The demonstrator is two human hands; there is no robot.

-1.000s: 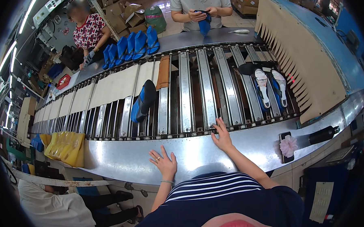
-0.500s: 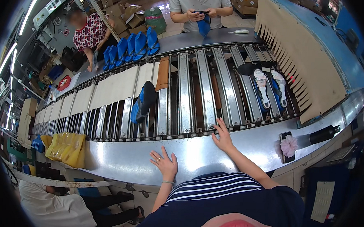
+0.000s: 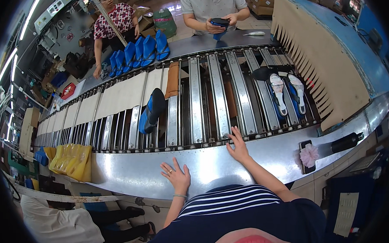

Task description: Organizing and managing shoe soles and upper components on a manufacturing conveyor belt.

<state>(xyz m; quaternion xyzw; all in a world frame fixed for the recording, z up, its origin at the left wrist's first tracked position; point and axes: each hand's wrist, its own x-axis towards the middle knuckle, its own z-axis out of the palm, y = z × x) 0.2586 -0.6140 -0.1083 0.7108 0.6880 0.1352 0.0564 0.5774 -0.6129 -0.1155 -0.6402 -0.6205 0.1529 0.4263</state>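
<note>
My left hand (image 3: pixel 176 177) lies flat on the near metal ledge (image 3: pixel 127 167), fingers spread, a ring on one finger. My right hand (image 3: pixel 238 148) rests farther right at the ledge's inner edge, beside the conveyor's rollers, its fingers apart. Neither holds anything. On the conveyor (image 3: pixel 196 102), ahead and left of my hands, a blue shoe last with a black sole (image 3: pixel 152 112) lies on its side. Toward the right end, a pair of dark shoes with pale soles (image 3: pixel 277 88) sits on the slats.
Blue lasts (image 3: pixel 139 51) line the far edge; yellow lasts (image 3: pixel 73 160) stand near left. A phone (image 3: pixel 306 163) and dark bottle (image 3: pixel 344 143) lie near right. A brown fringed curtain (image 3: pixel 322 66) covers the right end. Across stands a person (image 3: pixel 212 11) holding a blue last; another (image 3: pixel 116 24) is farther left.
The person opposite has turned the blue last so its dark sole faces up. The far-left person has straightened up and shifted right. My hands have stayed in place.
</note>
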